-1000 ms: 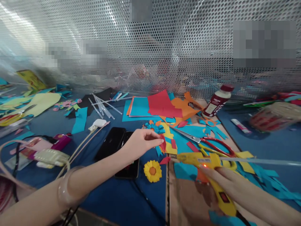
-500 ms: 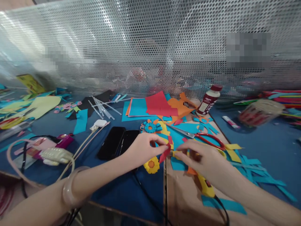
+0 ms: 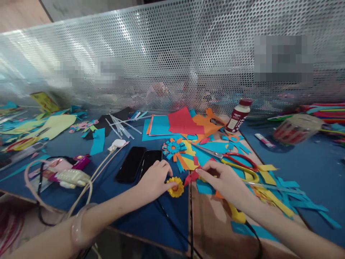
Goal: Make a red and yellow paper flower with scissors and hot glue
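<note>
My left hand point(image 3: 155, 180) is at the left side of a yellow paper flower point(image 3: 178, 190) with an orange centre. Its thumb reaches over the flower's edge, and a gap shows between thumb and forefinger. In my right hand point(image 3: 222, 180), a small red strip of paper point(image 3: 191, 176) is pinched between thumb and fingertips, just right of the flower. Beneath that hand lies a yellow tool with a black cord point(image 3: 237, 216), partly hidden; its kind is unclear. Above the hands rests a blue-and-orange paper flower point(image 3: 174, 146). Red-and-yellow-handled scissors point(image 3: 239, 160) lie behind my right hand.
Two black phones point(image 3: 131, 164) lie beyond my left forearm, near tangled cables point(image 3: 91, 176). Coloured paper sheets point(image 3: 185, 122) and a bottle point(image 3: 239, 116) stand farther back before a perforated metal screen point(image 3: 161, 46). Blue paper strips point(image 3: 299, 198) are scattered right.
My left hand has let go of the red paper strip and moved down and left to the yellow flower. My right hand now holds the strip. The view has shifted slightly.
</note>
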Motion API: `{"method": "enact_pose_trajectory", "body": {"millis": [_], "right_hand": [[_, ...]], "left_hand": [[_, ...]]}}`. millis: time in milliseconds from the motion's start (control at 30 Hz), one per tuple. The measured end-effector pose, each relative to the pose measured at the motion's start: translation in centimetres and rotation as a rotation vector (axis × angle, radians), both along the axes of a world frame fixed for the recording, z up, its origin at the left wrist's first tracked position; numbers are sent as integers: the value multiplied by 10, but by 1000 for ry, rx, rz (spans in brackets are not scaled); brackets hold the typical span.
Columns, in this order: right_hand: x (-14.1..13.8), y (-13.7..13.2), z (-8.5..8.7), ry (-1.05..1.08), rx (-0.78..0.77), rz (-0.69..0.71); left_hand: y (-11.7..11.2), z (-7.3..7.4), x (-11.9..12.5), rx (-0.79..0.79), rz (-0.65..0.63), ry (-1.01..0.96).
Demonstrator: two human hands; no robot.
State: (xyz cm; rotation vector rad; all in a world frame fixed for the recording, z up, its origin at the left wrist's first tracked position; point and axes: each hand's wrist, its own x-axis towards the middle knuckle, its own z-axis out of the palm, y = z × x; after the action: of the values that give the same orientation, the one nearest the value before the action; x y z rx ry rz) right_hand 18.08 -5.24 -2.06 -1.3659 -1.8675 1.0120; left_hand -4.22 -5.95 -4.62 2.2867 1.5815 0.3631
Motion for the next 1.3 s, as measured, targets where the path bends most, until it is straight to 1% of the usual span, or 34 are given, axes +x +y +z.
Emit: {"method": "enact_pose_trajectory", "body": {"millis": [67, 167, 333, 433, 533, 633, 733, 933, 1067, 1300], "right_hand": [[-2, 0, -1, 34, -4, 5], [-5, 0, -1, 58, 11, 26], [-5, 0, 1, 78, 35, 1], [-5, 1, -3, 106, 37, 7], [-6, 1, -8, 125, 23, 21], [-7, 1, -10, 128, 4, 49], [-7, 2, -8, 108, -4, 49], [-7, 4, -5, 89, -47, 38], [-7, 4, -4, 103, -79, 61], [-7, 1, -5, 93, -46, 71]], "left_hand": [[1, -3, 0, -36, 14, -40], [0, 0, 2, -68, 45, -119], [-9, 13, 5, -157, 46, -356], [-13, 22, 9, -182, 62, -499], [-15, 28, 15, -216, 72, -581], [-15, 30, 19, -230, 74, -615], [-14, 31, 20, -250, 81, -625], [-14, 30, 19, -258, 85, -624], [-13, 29, 19, -264, 74, -626], [-13, 28, 20, -282, 61, -654]]}}
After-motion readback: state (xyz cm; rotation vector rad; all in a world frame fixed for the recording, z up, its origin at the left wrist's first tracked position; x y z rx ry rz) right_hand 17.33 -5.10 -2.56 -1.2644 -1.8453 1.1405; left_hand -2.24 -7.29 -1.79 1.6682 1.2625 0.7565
